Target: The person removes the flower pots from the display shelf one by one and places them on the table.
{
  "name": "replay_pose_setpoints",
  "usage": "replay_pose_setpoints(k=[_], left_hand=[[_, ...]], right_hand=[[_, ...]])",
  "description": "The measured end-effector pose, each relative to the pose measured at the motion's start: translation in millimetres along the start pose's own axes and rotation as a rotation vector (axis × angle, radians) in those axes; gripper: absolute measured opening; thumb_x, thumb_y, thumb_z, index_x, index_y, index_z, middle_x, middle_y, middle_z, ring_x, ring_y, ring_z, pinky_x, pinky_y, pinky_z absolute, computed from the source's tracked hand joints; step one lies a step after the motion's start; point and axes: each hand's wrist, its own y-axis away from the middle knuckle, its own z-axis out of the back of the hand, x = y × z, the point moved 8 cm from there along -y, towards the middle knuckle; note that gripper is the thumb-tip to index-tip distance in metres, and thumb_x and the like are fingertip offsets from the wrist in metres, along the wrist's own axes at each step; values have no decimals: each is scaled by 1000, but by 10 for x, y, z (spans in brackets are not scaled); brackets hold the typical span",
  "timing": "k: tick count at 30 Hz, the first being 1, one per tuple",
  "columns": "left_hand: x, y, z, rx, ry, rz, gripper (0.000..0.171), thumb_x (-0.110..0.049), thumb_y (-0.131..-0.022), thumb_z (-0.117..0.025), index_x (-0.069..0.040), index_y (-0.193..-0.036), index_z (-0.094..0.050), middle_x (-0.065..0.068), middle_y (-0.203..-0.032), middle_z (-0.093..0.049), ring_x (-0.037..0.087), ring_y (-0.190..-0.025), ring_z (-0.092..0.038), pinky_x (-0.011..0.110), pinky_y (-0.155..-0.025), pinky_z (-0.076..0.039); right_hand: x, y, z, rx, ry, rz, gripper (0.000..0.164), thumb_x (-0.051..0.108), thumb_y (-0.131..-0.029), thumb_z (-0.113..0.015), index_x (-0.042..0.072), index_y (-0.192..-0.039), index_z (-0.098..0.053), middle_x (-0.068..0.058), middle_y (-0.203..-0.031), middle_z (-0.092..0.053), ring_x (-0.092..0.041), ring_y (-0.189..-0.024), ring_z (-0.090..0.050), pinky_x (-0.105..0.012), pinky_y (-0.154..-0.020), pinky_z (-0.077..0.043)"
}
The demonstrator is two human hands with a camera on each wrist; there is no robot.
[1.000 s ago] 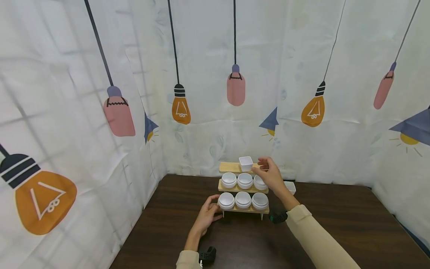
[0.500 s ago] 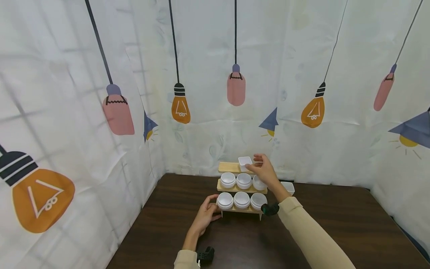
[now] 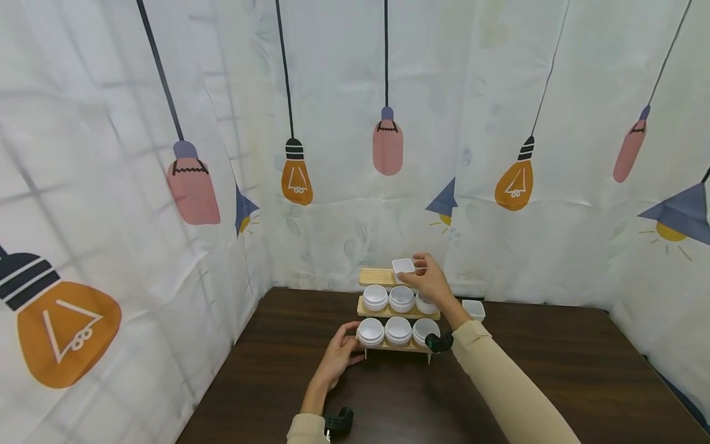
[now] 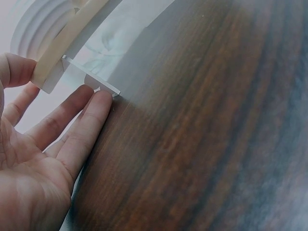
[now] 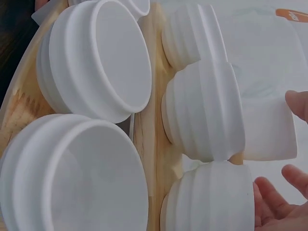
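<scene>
A three-tier wooden stand point(image 3: 377, 277) on the dark table carries several white round ridged cups point(image 3: 371, 331) on its two lower tiers. On the top tier sits a white square cup point(image 3: 403, 266). My left hand point(image 3: 334, 359) holds the left end of the bottom tier; in the left wrist view the thumb is on the board and other fingers point(image 4: 89, 115) touch the clear leg. My right hand point(image 3: 429, 283) is at the square cup, thumb across its front and other fingers spread at its right. In the right wrist view, round cups partly hide those fingers point(image 5: 274, 197).
Another white square cup point(image 3: 474, 309) stands on the dark brown table point(image 3: 532, 370), right of the stand. A white curtain point(image 3: 333, 234) printed with lamps hangs behind and to the left.
My right hand has moved left, from beside the square cup until its thumb lies across the cup's front. The left hand keeps its hold, and the cups have not visibly moved.
</scene>
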Motion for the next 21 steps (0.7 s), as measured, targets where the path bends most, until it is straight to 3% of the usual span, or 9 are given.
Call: replay_pose_setpoints(k=[21], left_hand=[[54,-28,15,5,3,-5,41,-11,-106,-47,-9,-147,-44,8,-111,-67,18,-108,-67,52,-97,-57]], right_hand=[[8,22,-15,-10,60,47,76,34,-89,-79,9,-152,-43,-23,-149,-48,-40,-131,-52,-56,-106,-48]])
